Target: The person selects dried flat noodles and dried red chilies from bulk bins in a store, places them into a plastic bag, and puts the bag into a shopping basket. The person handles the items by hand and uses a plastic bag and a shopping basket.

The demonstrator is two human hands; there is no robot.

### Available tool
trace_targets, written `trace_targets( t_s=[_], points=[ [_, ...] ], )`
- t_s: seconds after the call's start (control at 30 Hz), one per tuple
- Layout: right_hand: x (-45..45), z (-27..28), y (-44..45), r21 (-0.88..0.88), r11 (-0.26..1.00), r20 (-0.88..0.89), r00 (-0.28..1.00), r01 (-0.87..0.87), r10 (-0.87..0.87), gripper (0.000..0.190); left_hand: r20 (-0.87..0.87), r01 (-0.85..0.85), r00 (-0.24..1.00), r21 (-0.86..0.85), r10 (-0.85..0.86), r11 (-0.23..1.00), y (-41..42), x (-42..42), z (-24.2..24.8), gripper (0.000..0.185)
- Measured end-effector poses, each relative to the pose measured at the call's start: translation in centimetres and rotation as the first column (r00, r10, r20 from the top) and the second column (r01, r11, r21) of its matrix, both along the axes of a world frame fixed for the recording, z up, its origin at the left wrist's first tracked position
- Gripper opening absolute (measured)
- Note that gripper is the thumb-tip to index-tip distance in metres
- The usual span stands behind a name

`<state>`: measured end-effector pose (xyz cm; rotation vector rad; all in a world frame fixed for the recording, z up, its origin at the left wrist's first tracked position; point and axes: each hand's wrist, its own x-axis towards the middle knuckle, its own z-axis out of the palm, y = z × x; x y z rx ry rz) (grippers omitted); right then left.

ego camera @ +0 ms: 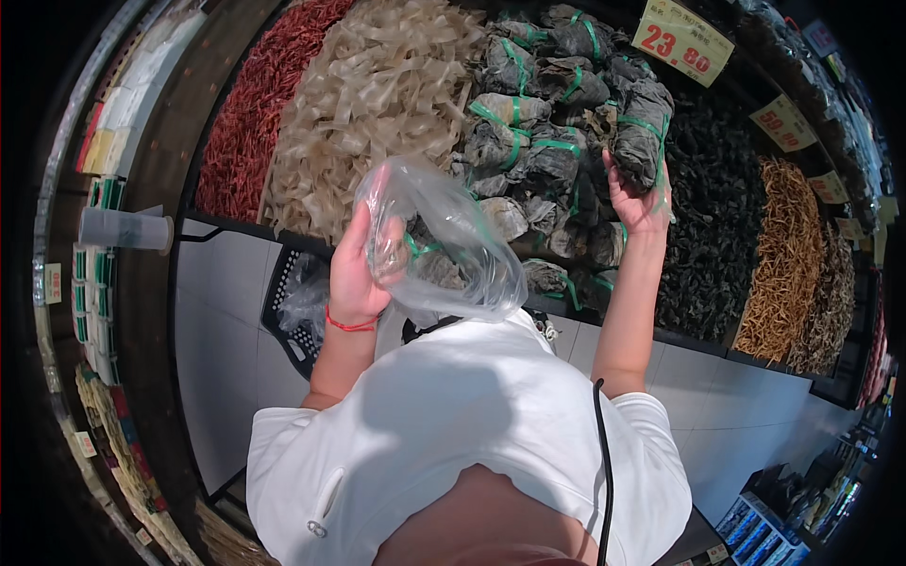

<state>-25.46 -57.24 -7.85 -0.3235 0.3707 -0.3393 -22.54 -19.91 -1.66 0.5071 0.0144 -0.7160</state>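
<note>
My left hand (361, 262) holds a clear plastic bag (488, 269) by its rim, with the fingers partly inside it. The mouth of the bag gapes, and bundles on the display show through the film. In my right hand (640, 205) is a dark, folded bundle of dried kelp (643, 131) tied with green plastic strap. It stands nearly upright, raised at the right side of a heap of similar dried kelp bundles (555, 159). The bag and the held bundle are well apart.
Bins hold dried red chillies (241, 113), pale translucent dried strips (375, 92), black dried pieces (708, 212) and thin golden-brown dried strands (782, 262). Price signs (683, 42) stand behind. A plastic bag roll (126, 228) is at left; a black perforated basket (290, 311) sits below the counter.
</note>
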Motion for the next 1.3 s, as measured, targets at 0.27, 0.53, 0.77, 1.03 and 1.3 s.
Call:
trace_targets(
  t_s=[0.27,0.53,0.77,1.03,1.3],
  points=[
    [-4.2,1.0,6.9,-0.297,0.800,0.070,0.823,-0.522,0.563,0.051,0.005,0.025,1.000,0.007,-0.025,1.000,-0.4,0.2,-0.3,0.045],
    [-2.4,0.2,14.7,-0.642,0.363,-0.389,0.695,-0.675,0.605,0.044,0.428,-0.254,0.903,0.483,0.027,0.838,-0.2,-0.8,1.3,0.045],
    [-1.8,0.7,19.2,-0.869,0.013,-0.463,0.824,-0.494,0.327,0.055,0.377,-0.077,0.920,0.440,-0.106,0.895,-0.8,-2.1,1.4,0.043],
    [-2.4,1.4,19.8,-0.887,-0.302,-0.461,0.706,-0.350,0.537,0.064,0.297,-0.301,0.931,0.294,0.213,0.907,1.0,-0.6,1.1,0.037],
    [-3.0,2.6,16.6,-0.840,-0.398,-0.501,0.809,-0.368,0.309,0.052,0.429,-0.413,0.864,0.301,0.265,0.860,1.8,0.0,2.7,0.040]
  ],
)
